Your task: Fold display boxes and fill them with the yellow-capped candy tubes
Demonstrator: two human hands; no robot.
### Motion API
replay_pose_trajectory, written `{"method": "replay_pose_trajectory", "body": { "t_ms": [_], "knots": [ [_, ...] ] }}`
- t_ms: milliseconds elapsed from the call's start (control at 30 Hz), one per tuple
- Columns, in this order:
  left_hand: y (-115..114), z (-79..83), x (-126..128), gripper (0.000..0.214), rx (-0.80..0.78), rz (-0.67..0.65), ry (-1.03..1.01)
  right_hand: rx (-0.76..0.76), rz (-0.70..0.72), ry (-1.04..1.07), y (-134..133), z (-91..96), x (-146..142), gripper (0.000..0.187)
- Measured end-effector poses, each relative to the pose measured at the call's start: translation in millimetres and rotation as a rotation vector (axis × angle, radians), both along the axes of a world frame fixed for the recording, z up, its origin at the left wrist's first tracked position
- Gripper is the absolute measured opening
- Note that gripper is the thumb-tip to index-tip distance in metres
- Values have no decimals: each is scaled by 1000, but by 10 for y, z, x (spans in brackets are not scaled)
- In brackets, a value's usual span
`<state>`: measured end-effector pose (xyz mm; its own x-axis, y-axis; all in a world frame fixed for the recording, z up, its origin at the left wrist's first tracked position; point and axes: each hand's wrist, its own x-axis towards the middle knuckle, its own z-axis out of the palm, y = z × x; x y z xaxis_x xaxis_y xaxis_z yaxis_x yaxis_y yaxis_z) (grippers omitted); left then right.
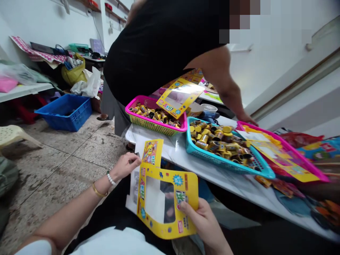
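Observation:
I hold a flat yellow cardboard package [170, 226] with a cut-out window over my lap. My left hand [126, 165] pinches its folded upper flap at the left edge. My right hand [205, 223] grips the card's lower right corner, thumb on the printed face. Behind the card lies a white sheet, partly hidden. Both hands are closed on the card. On the table in front stand a pink basket [138, 118] and a turquoise basket [209, 156], each filled with several small yellow-and-black rolls.
A person in a black top leans over the white table [186, 159], a hand [245, 118] near a pink tray [300, 156] of yellow cards. Another yellow card [180, 97] rests on the pink basket. A blue crate [66, 111] sits on the floor at left.

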<state>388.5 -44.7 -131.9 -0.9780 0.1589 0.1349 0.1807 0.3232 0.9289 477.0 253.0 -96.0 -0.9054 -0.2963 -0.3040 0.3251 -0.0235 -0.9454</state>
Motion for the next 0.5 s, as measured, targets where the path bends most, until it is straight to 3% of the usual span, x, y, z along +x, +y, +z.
{"method": "replay_pose_trajectory", "body": {
  "t_ms": [67,133,200,233,333,400,433,500],
  "knots": [
    [-20,5,5,59,183,-105,-231,-39,7,5,63,12,-2,50],
    [-20,12,42,53,400,-204,-452,-121,34,20,133,-21,-47,72],
    [1,12,77,47,534,-244,-553,-186,69,19,155,-94,-132,94],
    [18,9,85,45,559,-250,-551,-193,75,22,135,-141,-182,95],
    [62,0,69,40,558,-279,-492,-163,61,88,-29,-269,-331,61],
    [58,5,53,39,599,-309,-477,-83,45,176,-144,-304,-427,73],
    [41,14,56,40,626,-332,-475,16,24,226,-176,-301,-481,77],
    [-13,42,95,43,660,-416,-460,277,-58,313,-162,-265,-617,61]
  ]
}}
